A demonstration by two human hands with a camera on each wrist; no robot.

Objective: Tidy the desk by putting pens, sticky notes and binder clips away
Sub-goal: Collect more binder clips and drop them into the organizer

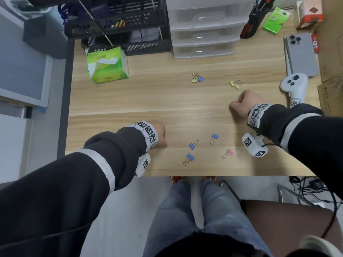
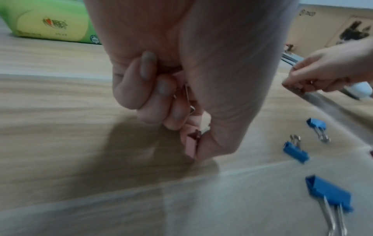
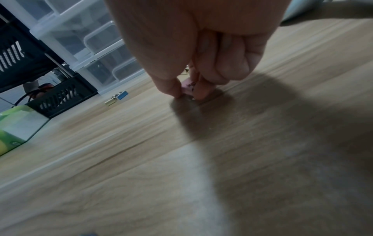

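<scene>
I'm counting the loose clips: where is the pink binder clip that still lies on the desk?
In the head view the pink binder clip lies near the front edge of the desk, right of centre, just below a blue binder clip.

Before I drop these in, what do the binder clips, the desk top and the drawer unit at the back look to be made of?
Binder clips: painted sheet-metal bodies, matte, with bare shiny wire handles; the left hand holds a pink clip. Desk top: light wood-grain surface, smooth and low-sheen, likely laminate rather than solid wood. Drawer unit: translucent, frosted-looking plastic, since the drawer outlines show through.
</scene>
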